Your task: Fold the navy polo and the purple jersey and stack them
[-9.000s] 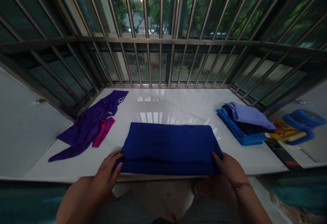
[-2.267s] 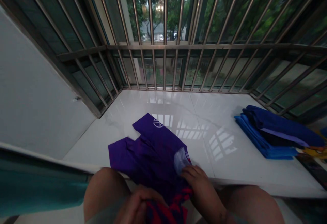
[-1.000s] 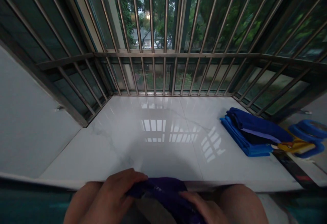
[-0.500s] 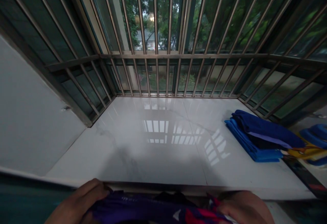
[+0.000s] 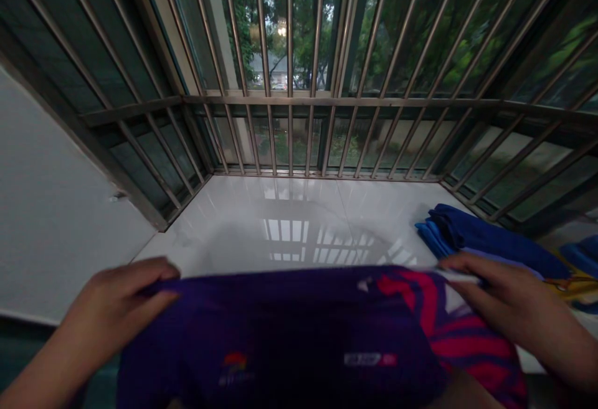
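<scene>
The left hand (image 5: 109, 306) and right hand (image 5: 509, 306) each pinch an upper corner of the purple garment (image 5: 280, 334), stretched sideways between them above the tabletop's (image 5: 299, 222) near edge. Beyond lies bare marble; folded blue clothes (image 5: 481, 241) sit just behind the right hand.

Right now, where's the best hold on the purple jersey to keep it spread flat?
Probably the two top corners of the purple jersey, from the outer sides, as the left hand and right hand do now: its upper edge runs taut between them.
</scene>
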`<action>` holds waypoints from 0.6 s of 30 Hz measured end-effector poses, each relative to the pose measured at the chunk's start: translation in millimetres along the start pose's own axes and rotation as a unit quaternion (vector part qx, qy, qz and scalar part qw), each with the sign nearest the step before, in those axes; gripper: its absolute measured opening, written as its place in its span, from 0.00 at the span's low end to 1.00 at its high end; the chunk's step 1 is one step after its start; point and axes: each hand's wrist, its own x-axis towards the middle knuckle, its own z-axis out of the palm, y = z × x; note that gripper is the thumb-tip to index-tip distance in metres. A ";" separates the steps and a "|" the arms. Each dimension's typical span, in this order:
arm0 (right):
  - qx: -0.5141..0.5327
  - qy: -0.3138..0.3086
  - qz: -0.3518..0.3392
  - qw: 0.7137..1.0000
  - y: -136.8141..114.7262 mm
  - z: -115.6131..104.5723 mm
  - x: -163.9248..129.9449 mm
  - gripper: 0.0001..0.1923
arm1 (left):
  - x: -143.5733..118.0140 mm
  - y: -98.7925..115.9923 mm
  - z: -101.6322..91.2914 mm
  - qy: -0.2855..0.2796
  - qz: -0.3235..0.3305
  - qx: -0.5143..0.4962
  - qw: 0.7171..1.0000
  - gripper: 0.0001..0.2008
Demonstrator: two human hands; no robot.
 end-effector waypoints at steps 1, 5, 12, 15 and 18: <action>-0.023 -0.052 -0.014 0.998 -4.1 5.0 34.9 0.21 | 37.2 1.1 2.8 -0.040 0.008 0.007 0.999 0.33; -0.173 -0.024 0.009 0.985 -15.4 44.5 159.6 0.31 | 192.1 10.9 37.2 -0.066 0.025 0.063 0.995 0.23; -0.236 0.019 0.003 0.972 -29.3 142.0 191.8 0.25 | 237.9 53.5 144.9 -0.028 0.032 0.146 0.988 0.25; -0.216 -0.030 -0.051 0.974 -26.1 199.4 123.0 0.21 | 167.8 72.4 206.2 -0.059 0.109 0.118 0.985 0.24; -0.192 -0.100 -0.067 0.974 -8.1 253.1 40.9 0.32 | 85.2 73.5 262.1 -0.104 0.115 0.109 0.982 0.29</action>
